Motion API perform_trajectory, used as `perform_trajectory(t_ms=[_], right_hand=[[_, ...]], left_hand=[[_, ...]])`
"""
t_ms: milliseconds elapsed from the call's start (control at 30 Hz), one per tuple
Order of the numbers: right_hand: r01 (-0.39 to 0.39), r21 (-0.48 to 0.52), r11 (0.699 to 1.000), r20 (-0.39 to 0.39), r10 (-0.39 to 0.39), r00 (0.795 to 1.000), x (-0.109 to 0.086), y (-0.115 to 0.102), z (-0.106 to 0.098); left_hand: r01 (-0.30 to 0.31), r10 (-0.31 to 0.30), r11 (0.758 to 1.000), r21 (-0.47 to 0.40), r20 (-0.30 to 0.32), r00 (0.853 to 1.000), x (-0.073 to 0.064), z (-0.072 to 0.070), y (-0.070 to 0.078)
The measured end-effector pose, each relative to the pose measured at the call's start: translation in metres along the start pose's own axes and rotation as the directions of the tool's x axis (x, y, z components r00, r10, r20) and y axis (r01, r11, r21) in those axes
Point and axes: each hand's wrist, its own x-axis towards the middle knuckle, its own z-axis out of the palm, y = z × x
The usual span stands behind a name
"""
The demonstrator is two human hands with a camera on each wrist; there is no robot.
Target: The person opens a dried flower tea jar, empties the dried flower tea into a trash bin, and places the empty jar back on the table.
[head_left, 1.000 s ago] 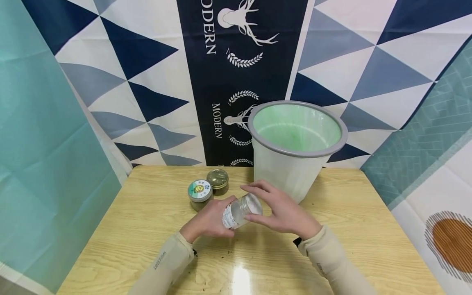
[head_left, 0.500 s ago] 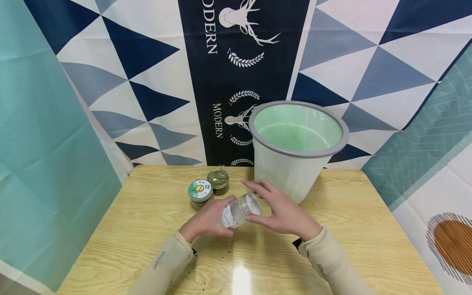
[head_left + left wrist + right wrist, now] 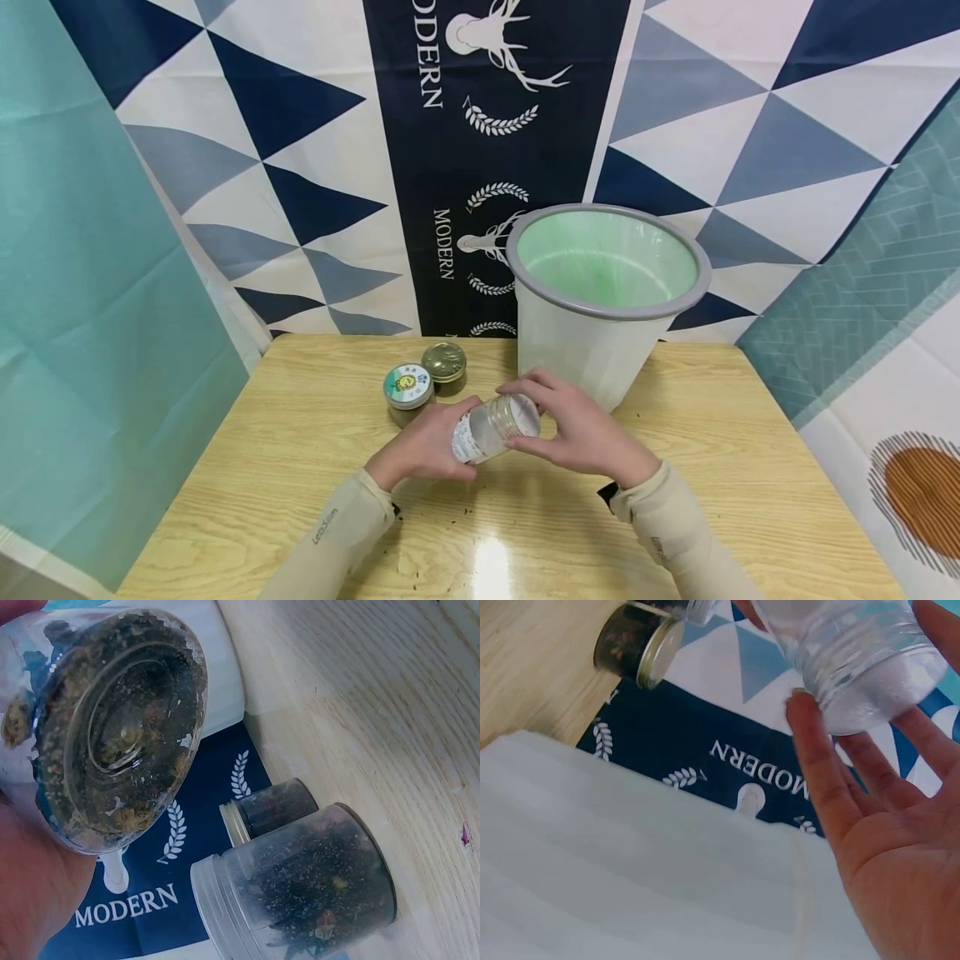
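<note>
My left hand (image 3: 429, 443) grips a clear, labelled jar (image 3: 486, 432), tilted with its base to the left and its ridged neck end to the right. Dark dried bits show through its base (image 3: 124, 739) in the left wrist view. The fingers and thumb of my right hand (image 3: 581, 433) curl around the jar's neck end, which has a pale, flat face (image 3: 889, 694). Just beyond my left hand stands a jar with a picture-printed lid (image 3: 407, 386). Behind it is a smaller jar with a gold lid (image 3: 443, 361).
A tall white bin (image 3: 573, 358) with a grey rim and green inside stands behind my right hand. Patterned cloth (image 3: 315, 167) hangs behind the wooden table (image 3: 285, 467). Small dark crumbs (image 3: 453, 523) lie on the tabletop near me.
My right hand's raised fingers have come down onto the jar's neck end, closing the gap to the thumb. The jar has shifted slightly right; my left hand keeps its grip.
</note>
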Motion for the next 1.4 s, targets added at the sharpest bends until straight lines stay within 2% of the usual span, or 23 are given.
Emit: perform_trajectory(t_ms=[233,533,667,767,900,1033,1400], right_hand=[[-0.03,0.055,0.998,-0.03,0.032,0.999,-0.005,0.006,-0.007],[-0.086,0.08,0.993,-0.054,0.091,0.994,-0.019,0.021,-0.006],[-0.121,0.057,0.991,-0.054,0.124,0.991,-0.024,0.027,-0.004],[-0.14,-0.004,0.99,-0.059,0.139,0.989,-0.028,0.031,-0.002],[-0.134,-0.077,0.988,-0.078,0.128,0.989,-0.034,0.038,0.005],[-0.124,-0.091,0.988,-0.082,0.117,0.99,-0.038,0.047,0.014],[-0.135,-0.118,0.984,0.006,0.136,0.991,-0.05,0.065,0.038]], left_hand=[[0.03,-0.03,0.999,-0.028,-0.002,1.0,0.0,-0.004,0.001],[0.02,-0.019,1.0,0.021,-0.039,0.999,0.0,-0.007,0.002],[0.019,-0.018,1.0,0.011,-0.047,0.999,-0.001,-0.008,0.001],[0.011,-0.011,1.0,0.003,-0.051,0.999,-0.001,-0.008,0.0],[0.0,0.0,1.0,-0.002,-0.057,0.998,-0.001,-0.009,0.001],[0.001,-0.002,1.0,-0.008,-0.062,0.998,-0.001,-0.009,0.002],[0.018,-0.02,0.999,-0.031,-0.068,0.997,-0.001,-0.01,0.002]])
